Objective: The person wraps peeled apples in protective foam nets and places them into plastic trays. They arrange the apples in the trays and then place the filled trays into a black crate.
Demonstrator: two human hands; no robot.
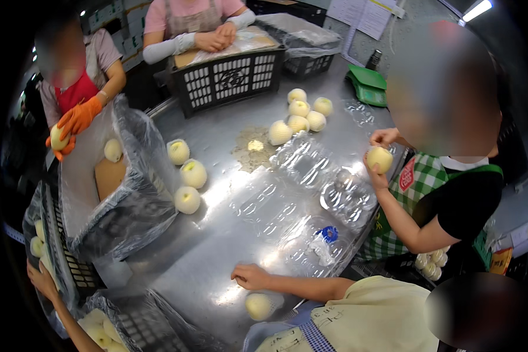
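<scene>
My left hand [44, 281] reaches in at the lower left, at the side of a black crate [68, 246] with a clear plastic liner and pale yellow round fruits [37, 246]. A fruit lies by its fingers; whether they grip anything is unclear. My right hand is out of view. Nearby stands another lined crate [147, 319] with fruits [99, 336]. On the metal table [189, 255], several fruits [193, 174] in white foam nets sit beside a large plastic-lined container [127, 211], which has cardboard and one fruit inside. Another fruit [259, 306] lies partly in its net at the front edge.
A co-worker's bare arm [308, 286] extends across the table's front. Another co-worker at right holds a fruit [379, 159]; one at left holds a fruit in orange gloves [81, 115]. Clear plastic clamshells [306, 160], a green scale [367, 83], netted fruits [299, 108] and a black crate [231, 79] occupy the table.
</scene>
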